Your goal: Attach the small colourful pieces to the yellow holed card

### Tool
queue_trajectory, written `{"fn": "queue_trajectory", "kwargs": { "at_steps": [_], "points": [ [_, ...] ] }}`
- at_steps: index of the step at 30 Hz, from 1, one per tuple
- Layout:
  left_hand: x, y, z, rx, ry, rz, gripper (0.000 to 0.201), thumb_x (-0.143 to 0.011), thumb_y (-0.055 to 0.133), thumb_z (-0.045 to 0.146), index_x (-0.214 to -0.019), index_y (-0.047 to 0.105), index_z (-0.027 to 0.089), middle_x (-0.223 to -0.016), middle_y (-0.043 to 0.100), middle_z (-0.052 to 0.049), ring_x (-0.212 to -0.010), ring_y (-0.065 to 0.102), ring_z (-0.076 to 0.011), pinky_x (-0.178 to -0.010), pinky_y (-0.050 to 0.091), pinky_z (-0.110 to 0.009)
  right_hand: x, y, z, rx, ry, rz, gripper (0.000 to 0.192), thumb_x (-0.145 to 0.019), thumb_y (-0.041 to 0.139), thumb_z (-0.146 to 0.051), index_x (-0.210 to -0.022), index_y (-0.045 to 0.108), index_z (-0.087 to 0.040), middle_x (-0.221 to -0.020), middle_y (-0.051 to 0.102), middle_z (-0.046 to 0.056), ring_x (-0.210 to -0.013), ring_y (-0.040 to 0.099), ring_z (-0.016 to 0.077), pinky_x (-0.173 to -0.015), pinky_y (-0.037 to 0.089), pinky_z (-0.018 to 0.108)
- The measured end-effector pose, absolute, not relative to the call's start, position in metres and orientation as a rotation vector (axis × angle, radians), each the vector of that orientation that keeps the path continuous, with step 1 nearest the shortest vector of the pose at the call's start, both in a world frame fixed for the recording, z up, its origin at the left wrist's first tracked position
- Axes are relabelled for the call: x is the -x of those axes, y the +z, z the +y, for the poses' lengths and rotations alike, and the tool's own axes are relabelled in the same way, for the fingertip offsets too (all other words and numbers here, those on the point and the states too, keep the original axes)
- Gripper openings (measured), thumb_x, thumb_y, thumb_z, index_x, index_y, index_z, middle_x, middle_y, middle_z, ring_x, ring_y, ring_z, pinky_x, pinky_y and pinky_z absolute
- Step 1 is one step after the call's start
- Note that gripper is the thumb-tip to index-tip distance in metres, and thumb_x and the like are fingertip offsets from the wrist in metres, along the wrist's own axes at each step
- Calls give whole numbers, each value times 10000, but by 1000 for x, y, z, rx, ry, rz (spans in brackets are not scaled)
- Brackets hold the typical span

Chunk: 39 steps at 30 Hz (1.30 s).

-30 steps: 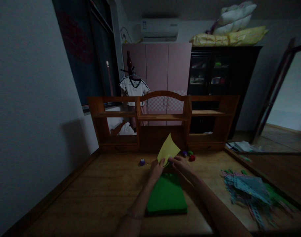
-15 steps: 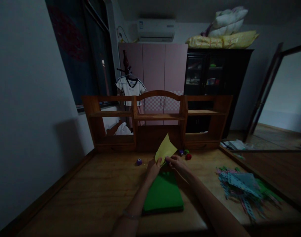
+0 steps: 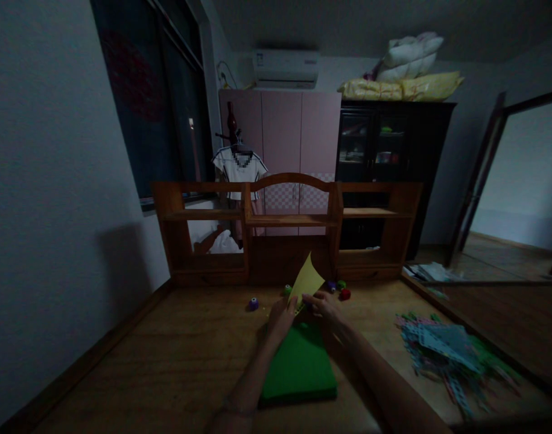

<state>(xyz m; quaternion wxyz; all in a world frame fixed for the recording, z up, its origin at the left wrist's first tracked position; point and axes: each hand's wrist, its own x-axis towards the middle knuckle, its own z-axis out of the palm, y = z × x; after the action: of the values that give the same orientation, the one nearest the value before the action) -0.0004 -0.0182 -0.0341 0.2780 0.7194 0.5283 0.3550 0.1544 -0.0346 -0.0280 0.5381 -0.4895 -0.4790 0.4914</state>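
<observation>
At frame centre, the left hand [image 3: 282,314] and right hand [image 3: 323,306] pinched a yellow paper sheet [image 3: 306,281], curled, standing upright.

Your left hand [image 3: 282,316] and right hand [image 3: 323,307] are both bare: no gloves, and no rings that this dim light lets you make out. Your forearms run in from the bottom edge, the left from about 6 o'clock, the right from about 5 o'clock, and both are uncovered as far as the frame shows, with no sleeve or cuff in sight. On your left wrist, down at 6 o'clock, there's a thin band [image 3: 237,411], a slim bracelet by the look of it; its colour and material are too dark to tell. Your right forearm shows nothing worn at all.
</observation>
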Motion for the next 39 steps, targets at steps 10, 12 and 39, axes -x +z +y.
{"fn": "queue_trajectory", "kwargs": {
  "at_steps": [10,12,39],
  "points": [
    [6,-43,-11,-1817,1110,1469,550,-894,250,509,-1061,615,133,-1041,642,-115,-976,584,-197,-801,403,-232,-158,-30,-32,1078,1183,-1067,379,-676,652,-523,-874,615,-202,-714,609,15,-559,530,108,-482,388,205],
    [7,-44,-10,-1767,1087,1473,578,-889,249,523,-1069,618,116,-1064,634,-125,-1009,573,-206,-819,398,-236,-164,-35,-25,1088,1161,-939,405,-685,626,-561,-848,607,-192,-684,605,26,-554,541,124,-488,411,226],
    [6,-53,-5,-1751,1127,1371,593,-869,284,559,-1060,635,121,-1034,649,-119,-971,593,-220,-828,408,-264,-194,-39,-10,695,1516,-674,345,-897,406,-413,-881,623,-146,-731,670,68,-552,598,111,-507,473,201]
  ]
}}
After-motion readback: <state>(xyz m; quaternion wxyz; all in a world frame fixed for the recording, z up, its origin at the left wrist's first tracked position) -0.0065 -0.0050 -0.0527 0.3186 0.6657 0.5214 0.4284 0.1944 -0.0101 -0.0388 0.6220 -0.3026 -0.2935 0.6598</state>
